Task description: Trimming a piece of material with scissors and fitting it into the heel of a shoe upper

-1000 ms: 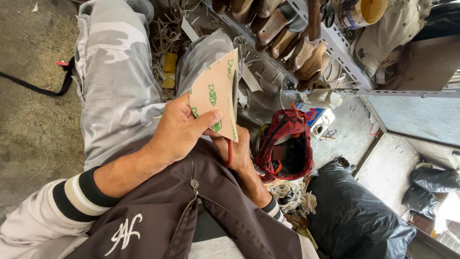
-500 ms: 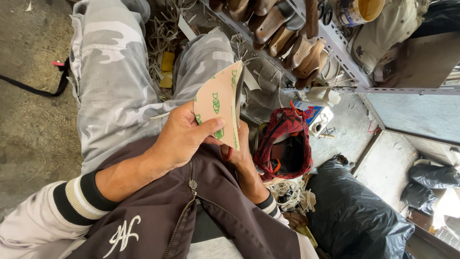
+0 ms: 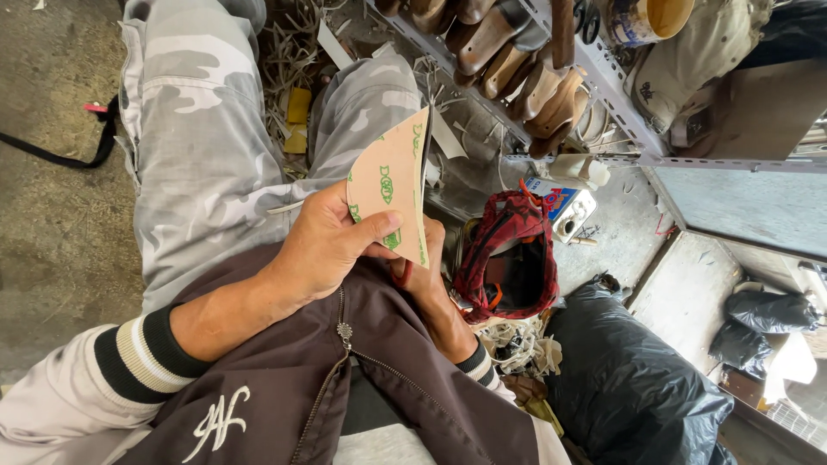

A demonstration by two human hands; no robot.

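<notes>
My left hand [image 3: 332, 245] grips a tan sheet [image 3: 389, 176] with green printed marks and a curved cut edge, thumb pressed on its lower face. It stands nearly upright above my lap. Behind the sheet, my right hand [image 3: 428, 274] is curled, mostly hidden. A red handle [image 3: 401, 274] shows between its fingers, and a dark narrow strip runs up along the sheet's right edge. Both hands hover over my brown zip jacket [image 3: 345, 379] and grey camouflage trousers [image 3: 198, 146].
A metal rack [image 3: 603, 82] with several wooden shoe lasts [image 3: 534, 86] runs along the upper right. A red cloth bag [image 3: 508, 258] lies open beside my right hand, with a black plastic bag [image 3: 637, 387] below it. Scraps litter the floor between my legs.
The sheet has turned from facing me to more edge-on and shifted slightly right. Both hands keep their hold.
</notes>
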